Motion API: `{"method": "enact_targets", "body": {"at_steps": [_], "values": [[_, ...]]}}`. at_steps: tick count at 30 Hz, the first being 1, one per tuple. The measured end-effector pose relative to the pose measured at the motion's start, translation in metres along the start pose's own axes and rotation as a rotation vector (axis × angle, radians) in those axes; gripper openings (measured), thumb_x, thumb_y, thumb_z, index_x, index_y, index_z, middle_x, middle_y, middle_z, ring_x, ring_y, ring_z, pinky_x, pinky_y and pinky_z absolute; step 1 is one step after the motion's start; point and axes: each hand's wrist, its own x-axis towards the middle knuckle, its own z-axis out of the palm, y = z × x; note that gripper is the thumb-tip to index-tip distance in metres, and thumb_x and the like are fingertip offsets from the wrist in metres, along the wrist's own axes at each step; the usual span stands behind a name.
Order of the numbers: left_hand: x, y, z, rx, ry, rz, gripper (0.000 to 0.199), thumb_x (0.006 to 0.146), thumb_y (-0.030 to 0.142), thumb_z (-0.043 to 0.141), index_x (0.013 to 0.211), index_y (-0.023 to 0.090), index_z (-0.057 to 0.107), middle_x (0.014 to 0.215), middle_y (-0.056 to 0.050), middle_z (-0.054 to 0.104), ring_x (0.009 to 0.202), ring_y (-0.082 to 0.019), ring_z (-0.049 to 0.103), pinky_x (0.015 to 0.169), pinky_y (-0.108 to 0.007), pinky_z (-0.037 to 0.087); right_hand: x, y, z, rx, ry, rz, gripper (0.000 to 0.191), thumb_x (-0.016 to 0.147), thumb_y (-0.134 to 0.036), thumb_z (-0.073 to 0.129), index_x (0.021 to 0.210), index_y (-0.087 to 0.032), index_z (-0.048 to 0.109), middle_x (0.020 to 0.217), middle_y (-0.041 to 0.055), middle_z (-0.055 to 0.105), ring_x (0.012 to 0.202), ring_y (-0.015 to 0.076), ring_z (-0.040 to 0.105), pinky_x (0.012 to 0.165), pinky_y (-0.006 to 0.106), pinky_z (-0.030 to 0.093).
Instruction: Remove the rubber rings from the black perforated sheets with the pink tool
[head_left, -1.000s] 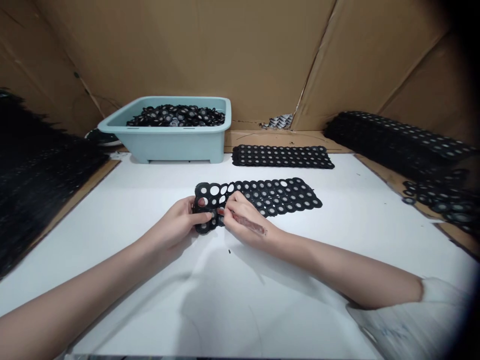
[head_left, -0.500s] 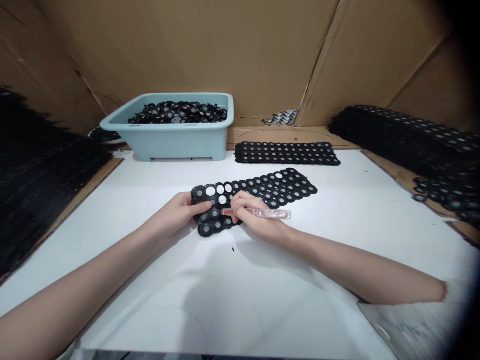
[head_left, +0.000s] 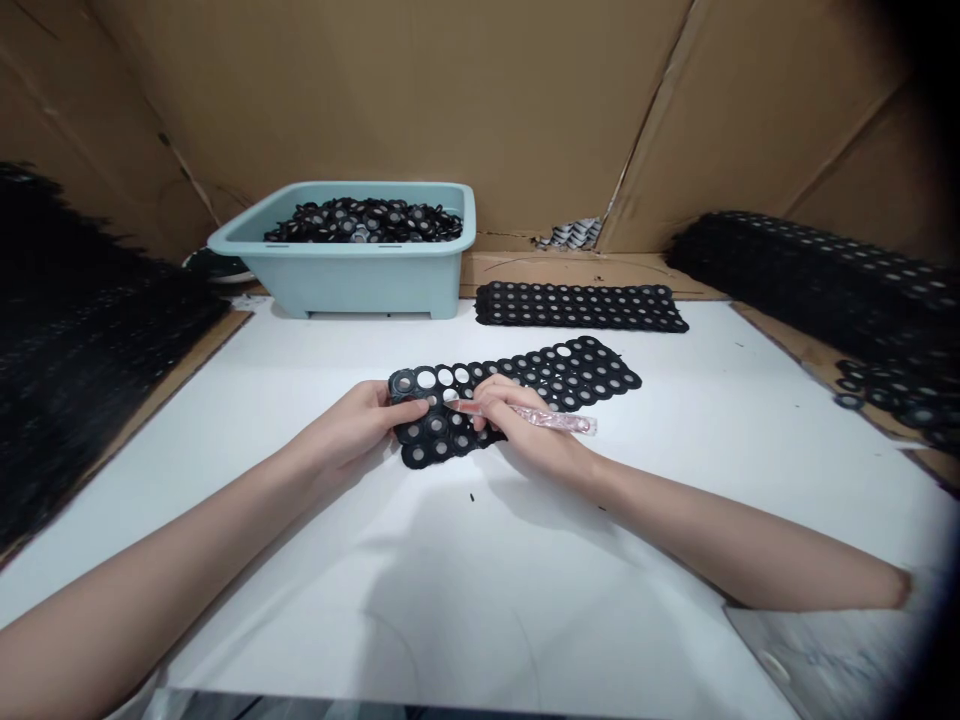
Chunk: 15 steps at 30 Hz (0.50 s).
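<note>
A black sheet of joined round rings (head_left: 585, 370), most with grey centres, lies slanted on the white table. Several of its rings, mainly near the left end, show bright white centres. My left hand (head_left: 375, 415) grips that left end, thumb on top and the other fingers hidden beneath. Pinched in my right hand (head_left: 510, 410) is a slim pen-shaped tool (head_left: 559, 420) with a clear pinkish handle. Its pointed tip is at a ring close to my left thumb; whether it touches I cannot tell.
Behind stands a light blue basin (head_left: 349, 280) heaped with black ring pieces (head_left: 367, 220). Another black ring sheet (head_left: 581, 305) lies at the table's back. Stacked sheets (head_left: 810, 270) rise on the right, a dark pile (head_left: 82, 350) on the left. Cardboard walls (head_left: 405, 90) enclose the table.
The tool's tip has shifted up the sheet, from beside a lower ring to one nearer the white-centred rings. My left hand keeps its hold. The whole view has shifted slightly.
</note>
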Motion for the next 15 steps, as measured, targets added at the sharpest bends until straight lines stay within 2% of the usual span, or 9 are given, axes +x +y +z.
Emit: {"method": "enact_targets", "body": {"at_steps": [4, 8, 11, 15], "values": [[-0.002, -0.002, 0.005, -0.015, 0.025, 0.03, 0.022, 0.067, 0.025, 0.065, 0.082, 0.01, 0.063, 0.089, -0.013, 0.065, 0.084, -0.025, 0.059, 0.079, -0.038, 0.041, 0.0, 0.003, 0.003, -0.026, -0.009, -0.016, 0.03, 0.084, -0.026, 0.036, 0.059, -0.018, 0.05, 0.083, 0.0015, 0.048, 0.083, 0.0133, 0.05, 0.078, 0.029, 0.041], [-0.01, -0.002, 0.017, -0.033, 0.107, 0.078, 0.021, 0.069, 0.024, 0.061, 0.086, 0.012, 0.063, 0.089, -0.011, 0.066, 0.084, -0.025, 0.06, 0.078, -0.037, 0.042, -0.001, 0.006, 0.009, -0.055, 0.004, -0.073, 0.028, 0.085, -0.026, 0.035, 0.059, -0.018, 0.04, 0.081, 0.0006, 0.041, 0.078, 0.0105, 0.05, 0.075, 0.025, 0.042], [-0.016, -0.002, 0.022, -0.045, 0.08, 0.082, 0.021, 0.072, 0.024, 0.057, 0.089, 0.013, 0.063, 0.09, -0.01, 0.066, 0.088, -0.025, 0.059, 0.079, -0.036, 0.042, -0.001, 0.006, 0.012, -0.161, 0.003, -0.136, 0.028, 0.084, -0.024, 0.035, 0.057, -0.018, 0.035, 0.076, -0.0002, 0.04, 0.072, 0.0099, 0.046, 0.07, 0.025, 0.041], [-0.015, -0.002, 0.02, 0.024, 0.074, 0.055, 0.021, 0.072, 0.027, 0.057, 0.089, 0.016, 0.061, 0.091, -0.008, 0.065, 0.093, -0.025, 0.057, 0.079, -0.035, 0.041, 0.0, 0.004, 0.011, -0.201, 0.001, -0.123, 0.029, 0.084, -0.027, 0.035, 0.057, -0.018, 0.036, 0.076, 0.0002, 0.041, 0.072, 0.0109, 0.046, 0.069, 0.027, 0.04]]}}
